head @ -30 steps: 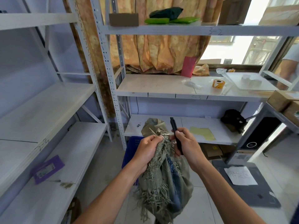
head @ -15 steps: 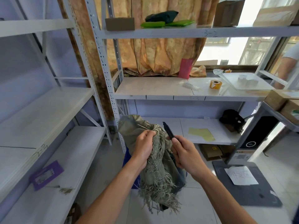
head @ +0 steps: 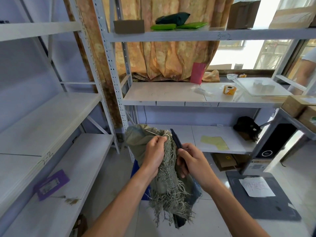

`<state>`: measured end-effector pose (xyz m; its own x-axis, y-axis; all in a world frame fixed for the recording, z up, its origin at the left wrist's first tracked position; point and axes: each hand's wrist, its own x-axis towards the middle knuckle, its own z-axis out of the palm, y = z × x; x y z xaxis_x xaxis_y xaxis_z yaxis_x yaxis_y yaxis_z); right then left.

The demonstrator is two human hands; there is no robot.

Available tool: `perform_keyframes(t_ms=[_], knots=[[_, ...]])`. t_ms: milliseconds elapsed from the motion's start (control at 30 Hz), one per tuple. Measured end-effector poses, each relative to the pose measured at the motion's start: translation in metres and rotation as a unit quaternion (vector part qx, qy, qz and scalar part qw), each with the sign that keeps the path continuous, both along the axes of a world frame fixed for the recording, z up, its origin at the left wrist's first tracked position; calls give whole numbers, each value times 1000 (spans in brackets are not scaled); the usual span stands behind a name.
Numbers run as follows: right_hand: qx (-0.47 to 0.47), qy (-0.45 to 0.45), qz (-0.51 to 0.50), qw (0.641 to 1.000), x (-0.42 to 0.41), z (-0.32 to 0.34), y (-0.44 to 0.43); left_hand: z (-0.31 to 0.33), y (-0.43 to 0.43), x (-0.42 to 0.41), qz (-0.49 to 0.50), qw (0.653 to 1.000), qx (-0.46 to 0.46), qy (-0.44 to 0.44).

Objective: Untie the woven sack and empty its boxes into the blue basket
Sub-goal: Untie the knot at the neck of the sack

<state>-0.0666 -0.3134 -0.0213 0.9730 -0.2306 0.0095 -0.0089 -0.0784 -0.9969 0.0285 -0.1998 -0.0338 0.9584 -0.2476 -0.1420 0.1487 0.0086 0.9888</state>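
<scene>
Both hands worked at the tied neck of the woven sack, low in the centre of the frame.

Nearest the camera, two bare forearms rose from the bottom edge. The left hand (head: pixel 153 155) was closed around the gathered neck of the woven sack (head: pixel 168 175), thumb and forefinger pinched on a pale tie (head: pixel 154 133) at the knot. The right hand (head: pixel 192 162), just beside it, was curled shut around a dark slim tool (head: pixel 176 139) whose tip stood up against the sack's neck. The sack's frayed end hung below the hands, while its bulging part lay beyond the left hand. Behind the sack, a sliver of the blue basket (head: pixel 135 170) showed on the floor. Farther back, the white shelf (head: pixel 164 93) held a yellow tape roll (head: pixel 229 89) at centre right.
</scene>
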Motion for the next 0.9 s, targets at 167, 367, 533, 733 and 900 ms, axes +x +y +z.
perform_keyframes(t_ms=[167,367,533,733,900], knots=[[18,-1,5,1000,2,-3,0,0,1,2,-8,1000,5,-17],[-15,-7,10,1000,0,-6,-2,0,-1,1,-14,999,16,-41],[-27,11,-44,999,2,-1,-3,-3,-2,-3,-9,997,35,-69],[-202,-16,-87,975,6,9,-6,-4,-3,-11,13,992,56,-117],[-425,-26,-104,899,8,9,-5,-5,-4,-12,17,987,64,-143]])
